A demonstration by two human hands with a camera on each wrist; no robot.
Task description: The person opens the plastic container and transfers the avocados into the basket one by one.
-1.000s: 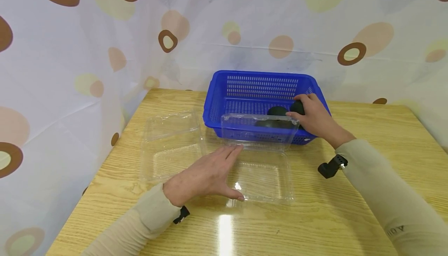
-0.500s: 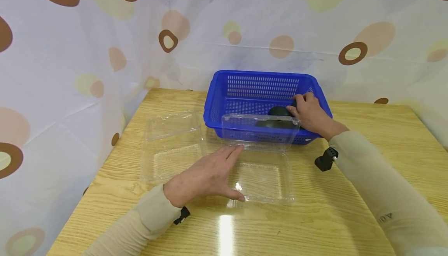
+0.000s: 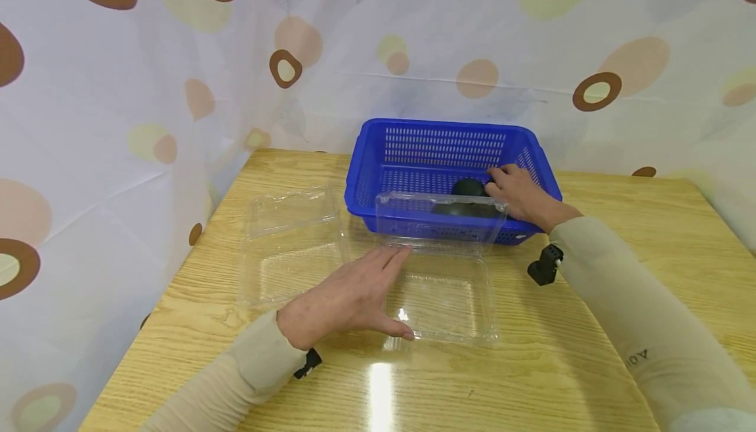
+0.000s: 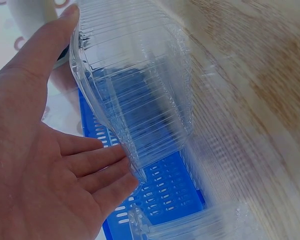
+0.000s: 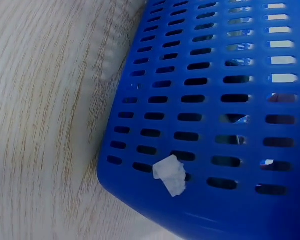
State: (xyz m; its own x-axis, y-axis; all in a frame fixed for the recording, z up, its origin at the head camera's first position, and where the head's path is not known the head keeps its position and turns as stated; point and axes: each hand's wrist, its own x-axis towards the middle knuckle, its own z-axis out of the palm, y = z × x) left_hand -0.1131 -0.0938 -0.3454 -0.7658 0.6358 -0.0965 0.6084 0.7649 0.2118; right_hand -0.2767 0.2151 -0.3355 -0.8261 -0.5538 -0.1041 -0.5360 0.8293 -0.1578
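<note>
My left hand (image 3: 348,297) lies at the left side of an open clear plastic clamshell box (image 3: 440,301), thumb at the near corner and fingers at the hinge side. In the left wrist view its fingertips (image 4: 121,187) touch the box's rim, nearly straight. The box's raised lid leans toward the blue basket. My right hand (image 3: 520,194) reaches inside the basket (image 3: 449,125) at its right end; its fingertips and anything beneath them are hidden. Beside it sit dark green rounded fruits (image 3: 468,187), which look like avocados, partly seen through the lid.
A second clear clamshell box (image 3: 295,255) stands open on the left of the wooden table (image 3: 620,301). The basket's slotted wall (image 5: 190,117) bears a torn white scrap (image 5: 171,175). A patterned cloth (image 3: 413,38) hangs behind the table.
My right hand has turned and sunk lower into the basket. The dark fruit seen between its fingers a second ago is now hidden from sight. My left hand stays in place.
</note>
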